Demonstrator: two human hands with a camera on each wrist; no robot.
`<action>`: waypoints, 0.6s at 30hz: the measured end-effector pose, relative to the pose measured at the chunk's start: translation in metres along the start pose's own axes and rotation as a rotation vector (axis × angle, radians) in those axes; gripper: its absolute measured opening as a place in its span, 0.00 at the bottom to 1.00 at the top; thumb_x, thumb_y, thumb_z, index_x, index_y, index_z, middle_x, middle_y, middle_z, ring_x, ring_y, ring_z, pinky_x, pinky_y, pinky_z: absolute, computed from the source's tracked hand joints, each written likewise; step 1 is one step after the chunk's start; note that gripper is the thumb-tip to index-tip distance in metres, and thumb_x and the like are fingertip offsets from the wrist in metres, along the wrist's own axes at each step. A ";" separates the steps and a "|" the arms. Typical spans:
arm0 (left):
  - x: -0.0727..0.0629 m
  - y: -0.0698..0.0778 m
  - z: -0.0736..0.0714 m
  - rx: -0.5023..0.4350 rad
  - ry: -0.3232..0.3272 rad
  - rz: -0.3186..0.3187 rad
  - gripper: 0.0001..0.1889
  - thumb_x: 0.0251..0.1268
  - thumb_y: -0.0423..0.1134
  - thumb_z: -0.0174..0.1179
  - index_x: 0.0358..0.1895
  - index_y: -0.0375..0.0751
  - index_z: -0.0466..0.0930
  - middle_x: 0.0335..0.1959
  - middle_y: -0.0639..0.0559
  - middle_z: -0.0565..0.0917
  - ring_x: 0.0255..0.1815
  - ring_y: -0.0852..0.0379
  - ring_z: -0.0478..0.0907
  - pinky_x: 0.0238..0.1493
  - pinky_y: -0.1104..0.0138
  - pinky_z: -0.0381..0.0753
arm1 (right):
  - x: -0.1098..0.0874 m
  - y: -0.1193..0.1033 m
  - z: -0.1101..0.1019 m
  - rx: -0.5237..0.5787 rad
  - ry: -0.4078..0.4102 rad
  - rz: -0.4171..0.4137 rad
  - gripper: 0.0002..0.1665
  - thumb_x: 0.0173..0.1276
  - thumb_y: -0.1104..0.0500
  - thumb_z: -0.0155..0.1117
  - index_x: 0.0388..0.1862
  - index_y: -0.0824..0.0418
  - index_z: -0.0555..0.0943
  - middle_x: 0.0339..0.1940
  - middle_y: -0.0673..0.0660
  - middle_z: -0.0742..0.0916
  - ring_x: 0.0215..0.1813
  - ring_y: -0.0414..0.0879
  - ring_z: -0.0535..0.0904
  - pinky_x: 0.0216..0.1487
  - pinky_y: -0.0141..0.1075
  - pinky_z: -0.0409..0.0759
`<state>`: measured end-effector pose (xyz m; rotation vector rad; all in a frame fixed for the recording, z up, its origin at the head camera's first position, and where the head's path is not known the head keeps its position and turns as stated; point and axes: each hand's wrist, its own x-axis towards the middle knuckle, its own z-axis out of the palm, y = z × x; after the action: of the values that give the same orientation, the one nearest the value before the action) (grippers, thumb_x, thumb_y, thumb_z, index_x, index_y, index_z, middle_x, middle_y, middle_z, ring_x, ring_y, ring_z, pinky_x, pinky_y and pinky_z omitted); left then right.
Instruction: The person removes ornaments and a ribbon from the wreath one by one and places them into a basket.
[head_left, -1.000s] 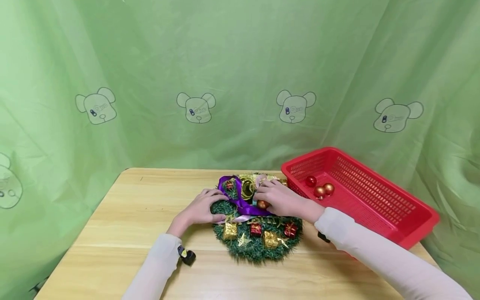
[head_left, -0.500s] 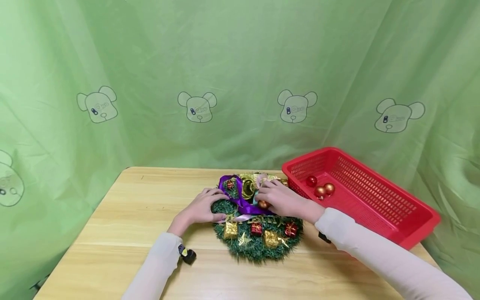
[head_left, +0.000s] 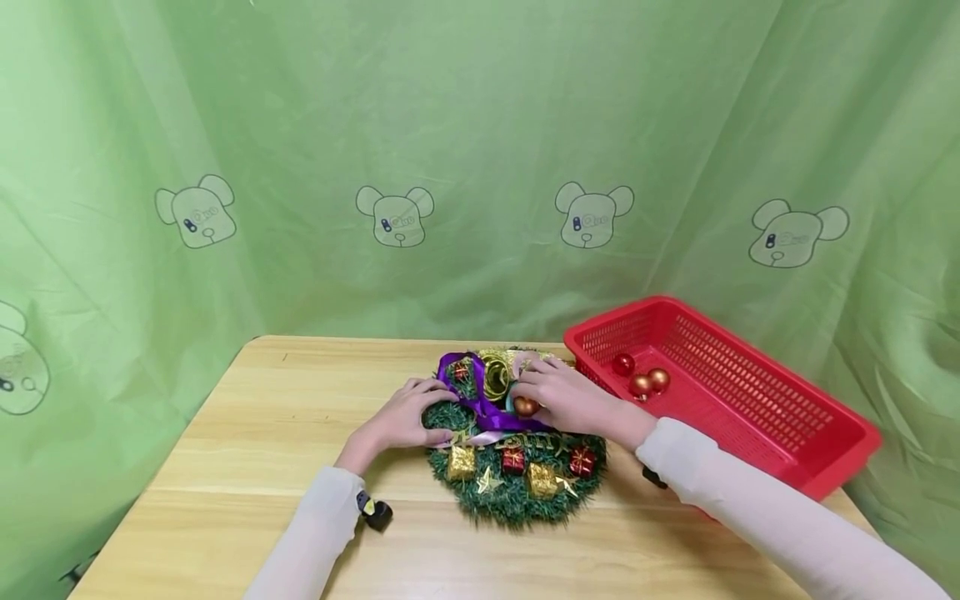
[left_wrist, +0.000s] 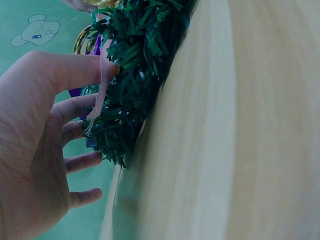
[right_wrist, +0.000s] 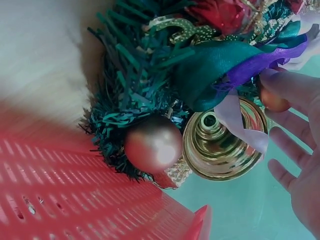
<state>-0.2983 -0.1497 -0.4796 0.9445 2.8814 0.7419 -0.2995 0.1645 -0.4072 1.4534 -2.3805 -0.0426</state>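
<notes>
A green tinsel wreath (head_left: 510, 508) lies on the table, set with gold and red gift boxes, stars and gold lettering. My left hand (head_left: 401, 417) rests on its left side, thumb near a pale ribbon (left_wrist: 102, 85) and fingers spread toward the purple ribbon (head_left: 495, 418). Thumb and forefinger of my right hand (head_left: 570, 398) pinch a copper-coloured bauble (head_left: 526, 407) over the wreath's upper middle. Close by the right fingers, a gold bell (right_wrist: 225, 145) with a pale ribbon and a second bauble (right_wrist: 152, 146) show in the right wrist view.
A red plastic basket (head_left: 851, 433) stands right of the wreath, its near wall close to the wreath's edge. Inside are a red bauble (head_left: 623, 363) and two copper-gold baubles (head_left: 658, 379). A green curtain (head_left: 480, 108) hangs behind the wooden table (head_left: 247, 442).
My right fingers have shifted slightly around the bauble, and more of it shows now. The left hand, the wreath and the basket stay put.
</notes>
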 end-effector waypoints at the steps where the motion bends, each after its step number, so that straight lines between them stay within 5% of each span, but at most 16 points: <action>1: 0.000 0.000 0.000 -0.004 0.000 -0.002 0.35 0.60 0.57 0.69 0.70 0.54 0.74 0.75 0.46 0.70 0.77 0.39 0.61 0.78 0.37 0.57 | -0.001 0.000 0.000 -0.005 0.008 -0.005 0.21 0.54 0.58 0.81 0.46 0.55 0.85 0.44 0.50 0.88 0.56 0.54 0.80 0.56 0.51 0.79; 18: 0.000 0.000 0.000 -0.003 -0.004 -0.006 0.35 0.60 0.57 0.69 0.71 0.54 0.73 0.76 0.47 0.69 0.77 0.39 0.61 0.78 0.37 0.57 | -0.002 0.002 -0.006 -0.078 0.134 -0.056 0.25 0.51 0.53 0.83 0.47 0.56 0.86 0.45 0.51 0.89 0.56 0.55 0.81 0.60 0.52 0.77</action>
<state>-0.2986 -0.1496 -0.4794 0.9361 2.8777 0.7422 -0.2987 0.1681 -0.4021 1.4396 -2.2067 -0.0498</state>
